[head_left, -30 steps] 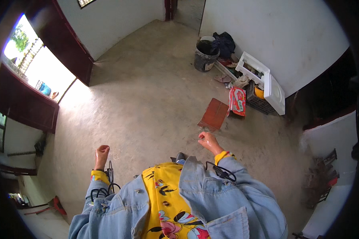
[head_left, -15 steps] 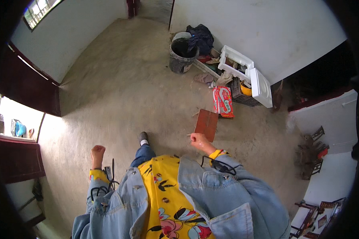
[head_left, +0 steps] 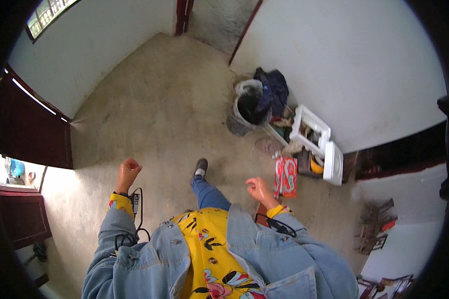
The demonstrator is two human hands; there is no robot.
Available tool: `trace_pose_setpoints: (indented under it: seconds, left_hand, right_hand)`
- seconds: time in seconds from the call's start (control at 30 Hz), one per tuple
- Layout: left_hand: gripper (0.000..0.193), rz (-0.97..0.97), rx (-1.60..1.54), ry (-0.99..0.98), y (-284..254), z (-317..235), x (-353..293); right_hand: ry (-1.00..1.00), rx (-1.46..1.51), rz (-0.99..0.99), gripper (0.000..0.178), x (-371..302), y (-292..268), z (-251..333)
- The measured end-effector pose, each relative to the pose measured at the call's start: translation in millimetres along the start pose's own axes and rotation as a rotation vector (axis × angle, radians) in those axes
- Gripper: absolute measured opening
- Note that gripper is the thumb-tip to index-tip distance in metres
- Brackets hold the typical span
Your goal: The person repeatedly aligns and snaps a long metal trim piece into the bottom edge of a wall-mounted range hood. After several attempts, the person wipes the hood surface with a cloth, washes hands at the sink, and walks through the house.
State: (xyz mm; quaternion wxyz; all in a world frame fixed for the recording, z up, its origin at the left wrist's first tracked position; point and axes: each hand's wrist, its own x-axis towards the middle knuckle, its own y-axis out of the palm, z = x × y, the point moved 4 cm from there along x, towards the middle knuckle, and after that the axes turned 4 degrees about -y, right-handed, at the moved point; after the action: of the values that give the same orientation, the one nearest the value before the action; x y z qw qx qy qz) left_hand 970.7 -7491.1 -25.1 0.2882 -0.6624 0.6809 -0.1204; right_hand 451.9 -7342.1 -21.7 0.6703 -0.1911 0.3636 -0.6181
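Both hands are raised in front of me above the concrete floor [head_left: 149, 114]. On the left, my left hand [head_left: 128, 173] is loosely closed, its fingers curled in, with nothing visible in it. My right hand [head_left: 261, 190] is half open with bent fingers a little apart, and it holds nothing. Below its wrist, a reddish-brown board [head_left: 262, 213] on the floor is mostly hidden by my sleeve. A red and white carton [head_left: 285, 177] stands just right of that hand, apart from it. My foot in a dark shoe [head_left: 200, 166] is stepped forward between the hands.
Along the right wall stand a dark bucket [head_left: 239, 124] with dark blue cloth [head_left: 273, 89] by it, a white foam box [head_left: 309, 128], its lid [head_left: 333, 163] and a yellow round thing [head_left: 316, 165]. A doorway [head_left: 219, 25] lies ahead; wooden chairs [head_left: 371, 226] stand right.
I have moved forward, so the bucket, carton and boxes appear nearer. The board has slid under my right arm. My left hand has turned inward, and the right fingers have loosened from a fist.
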Motion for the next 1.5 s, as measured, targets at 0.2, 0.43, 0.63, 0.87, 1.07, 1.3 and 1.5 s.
trace_pose_setpoints:
  seconds: [0.2, 0.43, 0.63, 0.87, 1.07, 1.3, 1.5]
  left_hand:
    - [0.014, -0.031, 0.104, -0.017, -11, -21, 165]
    - [0.012, -0.216, 0.110, -0.051, -71, -77, 341]
    - [0.012, -0.237, 0.138, -0.164, -74, -105, 496]
    - [0.017, -0.005, 0.119, -0.139, -43, -142, 783]
    - [0.017, 0.179, 0.009, 0.042, -12, -271, 989]
    - [0.015, 0.285, 0.116, 0.067, 32, -393, 1141]
    - [0.017, 0.307, 0.172, 0.101, 74, -441, 1238]
  right_hand:
    - [-0.045, -0.058, 0.119, 0.022, 206, -6, -7]
    - [-0.275, 0.028, 0.150, 0.019, 453, -58, 98]
    - [-0.322, 0.057, 0.166, 0.010, 646, -113, 165]
    - [-0.248, -0.074, 0.041, 0.010, 848, -161, 174]
    - [-0.290, 0.050, 0.018, 0.023, 985, -240, 204]
    - [-0.048, 0.070, 0.072, 0.023, 1133, -274, 163]
    - [-0.024, 0.141, 0.053, 0.020, 1227, -310, 138]
